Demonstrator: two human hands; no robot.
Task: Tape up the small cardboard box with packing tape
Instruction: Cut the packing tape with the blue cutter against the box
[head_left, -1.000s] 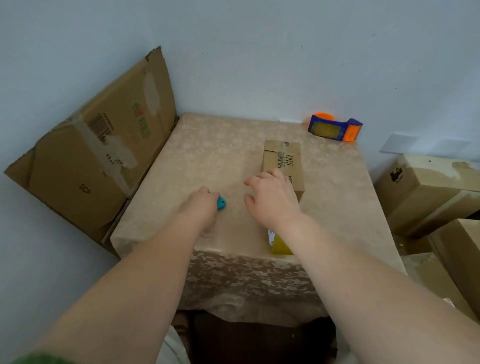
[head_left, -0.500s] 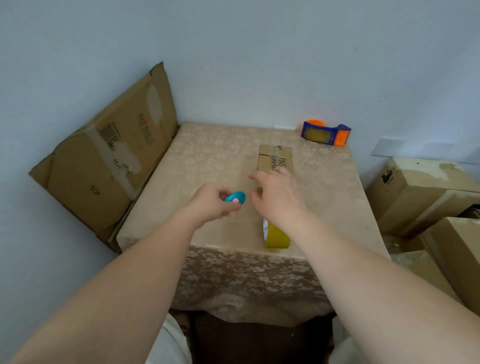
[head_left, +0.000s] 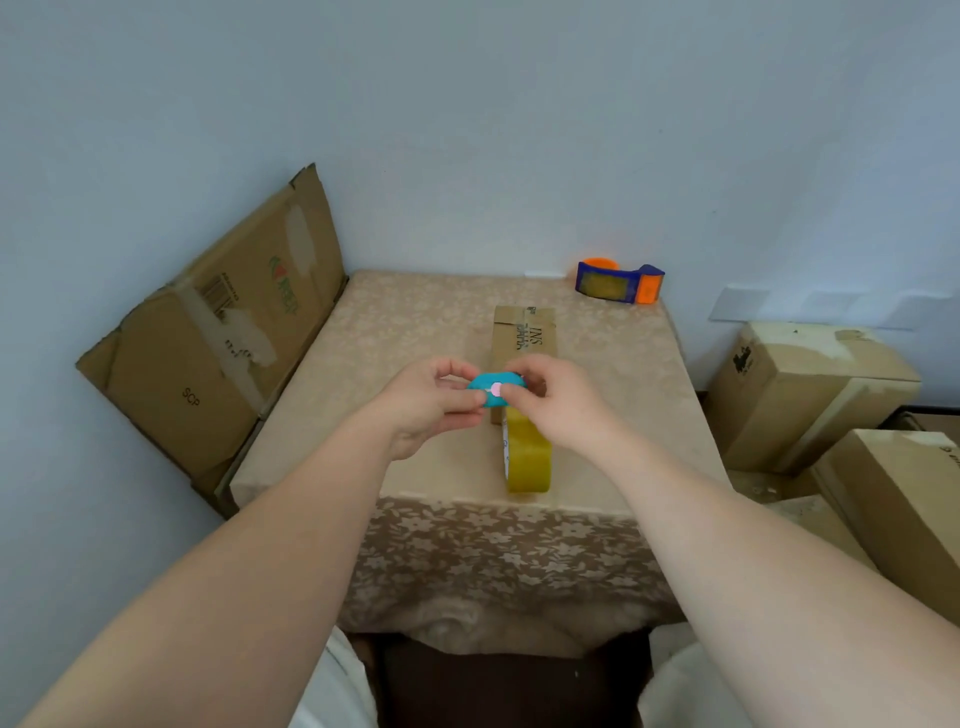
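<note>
A small long cardboard box (head_left: 524, 332) lies on the table (head_left: 395, 343), running away from me, with black print on top. A yellow-brown roll of packing tape (head_left: 527, 457) stands on edge just in front of it, near the table's front edge. Above the roll, my left hand (head_left: 426, 402) and my right hand (head_left: 556, 400) pinch a small teal cutter (head_left: 493, 391) with a pink button between their fingertips. The box's near end is hidden behind my hands.
A blue and orange tape dispenser (head_left: 621, 280) sits at the table's far right corner. A flattened cardboard box (head_left: 218, 332) leans against the wall on the left. Several cardboard boxes (head_left: 810, 384) are stacked on the floor to the right.
My left hand lifted the teal cutter off the table. My right hand left the box and came over to pinch the cutter too. The tape roll now shows fully.
</note>
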